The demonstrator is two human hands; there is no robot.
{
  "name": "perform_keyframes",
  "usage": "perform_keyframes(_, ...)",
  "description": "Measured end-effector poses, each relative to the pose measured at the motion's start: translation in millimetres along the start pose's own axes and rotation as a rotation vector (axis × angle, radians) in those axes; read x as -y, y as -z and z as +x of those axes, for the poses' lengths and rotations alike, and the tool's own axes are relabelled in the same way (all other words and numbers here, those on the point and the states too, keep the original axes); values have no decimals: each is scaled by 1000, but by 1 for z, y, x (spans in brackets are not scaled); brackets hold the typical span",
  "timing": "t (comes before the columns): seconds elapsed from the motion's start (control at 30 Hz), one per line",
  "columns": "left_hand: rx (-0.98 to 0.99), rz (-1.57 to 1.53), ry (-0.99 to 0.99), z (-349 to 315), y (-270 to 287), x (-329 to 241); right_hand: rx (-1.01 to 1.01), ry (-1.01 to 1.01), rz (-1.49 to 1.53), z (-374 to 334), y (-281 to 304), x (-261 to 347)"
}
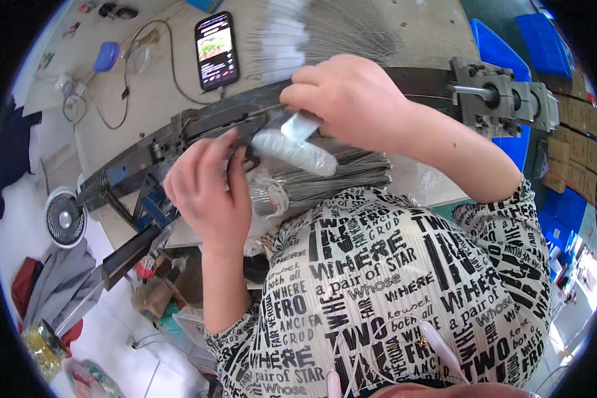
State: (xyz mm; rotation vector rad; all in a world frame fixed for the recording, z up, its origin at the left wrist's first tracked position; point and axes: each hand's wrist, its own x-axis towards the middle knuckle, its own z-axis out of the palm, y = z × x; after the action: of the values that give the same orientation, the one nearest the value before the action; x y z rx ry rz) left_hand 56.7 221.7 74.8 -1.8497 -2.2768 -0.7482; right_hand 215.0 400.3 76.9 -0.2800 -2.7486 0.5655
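Note:
My left hand (209, 189) hovers at the near side of a long dark metal rail (235, 109), its fingers bent and apart, slightly blurred. Beyond the rail's middle, my right hand (345, 99) has its fingers curled closed; whatever is in them is hidden. A thin wire (434, 97) runs from behind my right wrist to a metal clamp block (487, 96) at the rail's right end. Between my hands sits a handle wrapped in clear plastic (295, 152) with a shiny metal plate (300, 128). Close to my body lies a tied bundle of thin grey wires (338, 179).
A phone with a lit screen (215, 52) lies on the table beyond the rail, its cable trailing left. More fine wires (351, 33) spread at the back. A small fan (66, 217) is at the left. Blue bins (544, 43) and cardboard boxes (570, 156) stand at the right.

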Motion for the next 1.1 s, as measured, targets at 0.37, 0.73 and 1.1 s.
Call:
perform_keyframes(0.37,454,-1885,1010,-2,-36,-41,174,-76,138,11,-5,0)
perform_keyframes(0.73,316,-965,761,-69,-35,39,2,194,-30,-12,11,17)
perform_keyframes(1.1,-414,-1513,1417,-132,-13,81,221,-293,50,-27,-42,-35)
